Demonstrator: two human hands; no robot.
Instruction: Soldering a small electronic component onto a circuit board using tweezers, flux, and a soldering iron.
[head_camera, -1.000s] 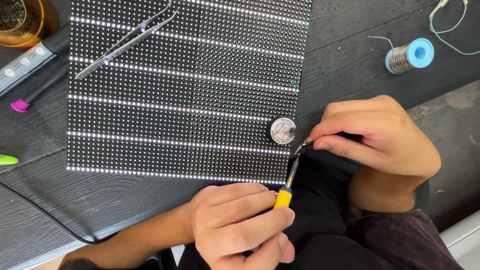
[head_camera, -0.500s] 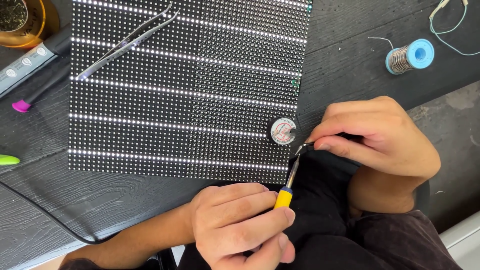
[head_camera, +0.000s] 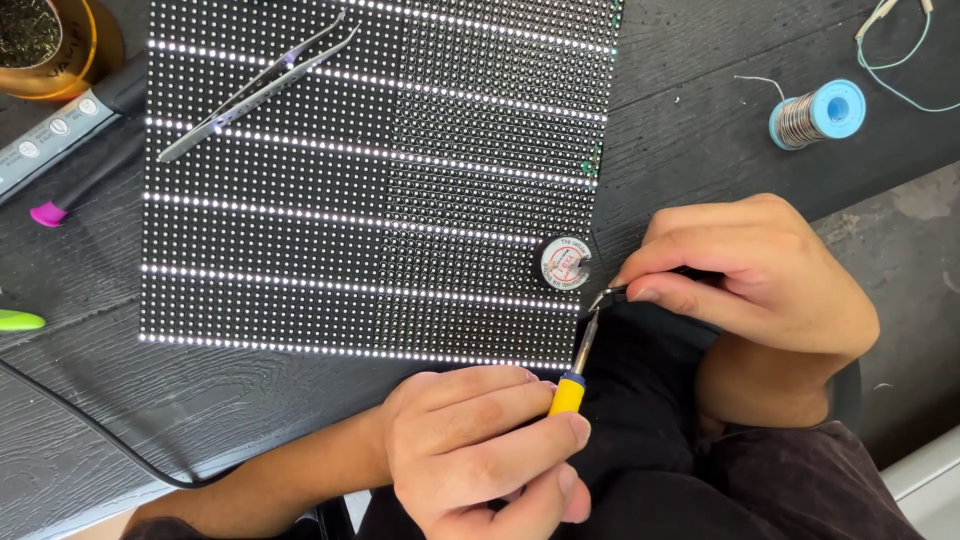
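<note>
Gripped in the left hand (head_camera: 480, 450), low in the centre of the frame, is a soldering iron (head_camera: 577, 365) with a yellow collar; the fingers are wrapped tightly round its handle and its metal tip points up and slightly right. At centre right, the right hand (head_camera: 755, 275) is curled closed, thumb and forefinger pinching a small dark tool whose point meets the iron's tip; what the tool is cannot be made out. Both tips come together just off the lower right corner of a large black panel (head_camera: 380, 180) covered in a grid of tiny dots, with several bright white rows lit across it. On that corner of the panel sits a small round tin (head_camera: 567, 264) with a red and white lid, just beside the tips. Metal tweezers (head_camera: 255, 85) lie on the panel in the upper left. A blue spool of solder wire (head_camera: 818, 113) lies on the dark wooden table (head_camera: 700, 120) at upper right. A pen with a pink cap (head_camera: 85, 180) lies at the left edge.
</note>
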